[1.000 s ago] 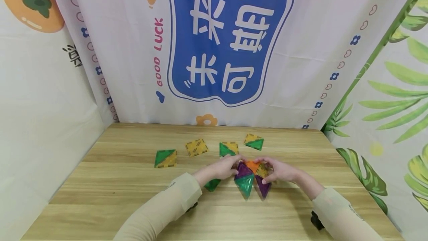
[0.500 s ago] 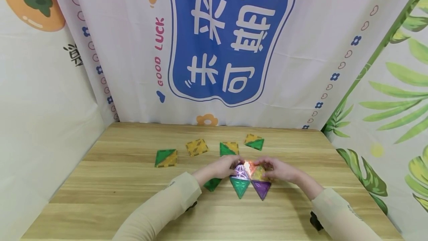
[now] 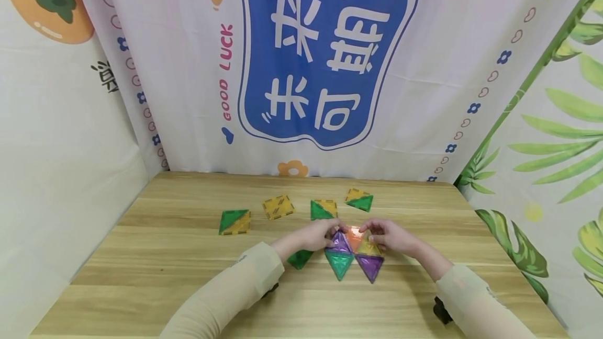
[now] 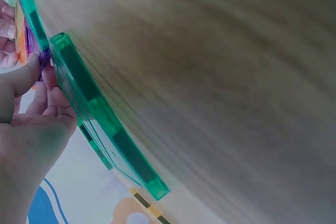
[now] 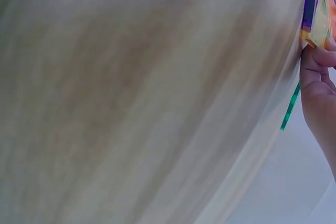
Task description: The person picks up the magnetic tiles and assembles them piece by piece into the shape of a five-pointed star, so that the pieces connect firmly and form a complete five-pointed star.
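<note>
Five translucent triangular magnetic tiles join in a fan: lower-left green (image 3: 339, 264), purple (image 3: 341, 245), orange (image 3: 353, 237), yellow (image 3: 369, 248) and a second purple (image 3: 370, 267). My left hand (image 3: 319, 233) pinches the upper-left purple tile between thumb and fingers, as the left wrist view also shows. On the other side, my right hand (image 3: 394, 236) pinches the yellow tile at its outer corner. In the right wrist view, the right thumb and fingers (image 5: 313, 66) grip that yellow corner (image 5: 316, 27). The two lower triangles have a wedge-shaped gap between them.
Flat tiles lie on the wooden table (image 3: 188, 281): green-and-yellow squares at left (image 3: 235, 222), middle (image 3: 323, 209) and back right (image 3: 359, 200), plus a yellow square (image 3: 278, 207). A green tile (image 3: 300, 259) is partly under the left wrist. A printed curtain (image 3: 202, 156) hangs behind.
The fan of tiles has tilted flatter and spread. The lower green triangle swung left, widening the gap to the lower purple one. Both hands keep their grip nearly in place.
</note>
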`<control>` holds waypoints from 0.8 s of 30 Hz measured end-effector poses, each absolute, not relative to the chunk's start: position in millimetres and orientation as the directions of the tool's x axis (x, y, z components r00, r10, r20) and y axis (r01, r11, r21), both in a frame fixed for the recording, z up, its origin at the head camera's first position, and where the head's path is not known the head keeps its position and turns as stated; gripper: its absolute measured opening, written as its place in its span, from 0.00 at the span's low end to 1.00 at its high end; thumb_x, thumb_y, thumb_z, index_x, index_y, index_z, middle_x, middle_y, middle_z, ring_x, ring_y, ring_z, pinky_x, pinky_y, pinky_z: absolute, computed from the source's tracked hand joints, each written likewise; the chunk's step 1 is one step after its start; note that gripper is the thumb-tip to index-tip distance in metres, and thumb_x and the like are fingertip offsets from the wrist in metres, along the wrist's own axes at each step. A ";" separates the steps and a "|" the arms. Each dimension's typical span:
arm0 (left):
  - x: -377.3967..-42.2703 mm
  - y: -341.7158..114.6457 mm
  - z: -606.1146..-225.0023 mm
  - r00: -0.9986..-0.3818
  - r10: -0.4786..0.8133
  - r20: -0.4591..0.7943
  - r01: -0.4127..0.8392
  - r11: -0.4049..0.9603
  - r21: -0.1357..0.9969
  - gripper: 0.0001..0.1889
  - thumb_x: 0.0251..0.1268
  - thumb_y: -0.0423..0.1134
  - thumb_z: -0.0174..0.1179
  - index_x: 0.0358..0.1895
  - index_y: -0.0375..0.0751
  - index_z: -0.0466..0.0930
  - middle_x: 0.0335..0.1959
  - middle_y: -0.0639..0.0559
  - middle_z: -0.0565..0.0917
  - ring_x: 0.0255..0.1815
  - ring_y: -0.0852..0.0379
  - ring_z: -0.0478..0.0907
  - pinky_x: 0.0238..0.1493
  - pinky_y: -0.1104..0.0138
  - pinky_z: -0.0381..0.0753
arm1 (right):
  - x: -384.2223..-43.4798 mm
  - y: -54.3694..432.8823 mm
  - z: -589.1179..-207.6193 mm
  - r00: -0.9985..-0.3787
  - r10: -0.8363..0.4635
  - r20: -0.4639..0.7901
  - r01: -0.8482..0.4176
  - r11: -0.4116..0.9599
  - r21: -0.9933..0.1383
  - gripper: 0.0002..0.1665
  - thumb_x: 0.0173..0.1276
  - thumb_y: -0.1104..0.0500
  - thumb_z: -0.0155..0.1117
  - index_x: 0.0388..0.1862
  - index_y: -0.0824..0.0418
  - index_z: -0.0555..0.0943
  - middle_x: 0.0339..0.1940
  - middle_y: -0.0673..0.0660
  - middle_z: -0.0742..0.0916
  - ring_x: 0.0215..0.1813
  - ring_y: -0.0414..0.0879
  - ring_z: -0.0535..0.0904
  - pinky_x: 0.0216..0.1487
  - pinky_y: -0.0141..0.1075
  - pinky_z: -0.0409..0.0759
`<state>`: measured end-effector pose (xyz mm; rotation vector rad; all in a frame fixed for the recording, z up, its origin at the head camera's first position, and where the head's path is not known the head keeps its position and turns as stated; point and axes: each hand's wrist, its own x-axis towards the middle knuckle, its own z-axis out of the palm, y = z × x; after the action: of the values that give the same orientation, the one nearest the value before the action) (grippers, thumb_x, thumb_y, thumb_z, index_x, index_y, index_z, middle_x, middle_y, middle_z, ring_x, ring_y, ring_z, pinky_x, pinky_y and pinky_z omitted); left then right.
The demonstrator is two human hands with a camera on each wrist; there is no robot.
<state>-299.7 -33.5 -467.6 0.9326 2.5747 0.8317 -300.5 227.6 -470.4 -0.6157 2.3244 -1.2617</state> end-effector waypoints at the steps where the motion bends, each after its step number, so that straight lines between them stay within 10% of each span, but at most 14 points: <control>1: -299.9 -33.6 -467.7 -0.751 0.657 -0.067 0.491 0.624 0.608 0.23 0.62 0.30 0.60 0.59 0.55 0.72 0.43 0.54 0.80 0.45 0.62 0.76 0.47 0.70 0.77 | -300.5 227.5 -470.0 -0.810 -0.566 -0.151 -0.178 0.483 -0.857 0.15 0.69 0.69 0.50 0.53 0.63 0.75 0.40 0.59 0.78 0.27 0.43 0.70 0.26 0.30 0.74; 13: -298.6 -33.6 -463.9 -0.736 0.676 -0.041 0.473 0.557 0.683 0.26 0.63 0.27 0.57 0.61 0.55 0.67 0.51 0.51 0.76 0.49 0.58 0.75 0.50 0.69 0.77 | -300.4 227.6 -466.6 -0.766 -0.630 -0.127 -0.150 0.368 -0.918 0.12 0.71 0.69 0.46 0.52 0.66 0.70 0.49 0.62 0.76 0.34 0.47 0.73 0.34 0.36 0.79; 24: -298.4 -33.6 -464.2 -0.722 0.692 -0.034 0.472 0.528 0.706 0.30 0.60 0.25 0.60 0.64 0.49 0.66 0.49 0.50 0.76 0.38 0.60 0.75 0.38 0.74 0.76 | -295.2 222.0 -464.9 -0.767 -0.628 -0.128 -0.198 0.422 -0.885 0.30 0.60 0.57 0.69 0.57 0.62 0.68 0.57 0.60 0.74 0.54 0.53 0.73 0.52 0.43 0.77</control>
<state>-298.4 -33.6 -464.2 0.9682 2.4599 0.9980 -295.2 222.0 -464.9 -0.7013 2.2376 -1.3043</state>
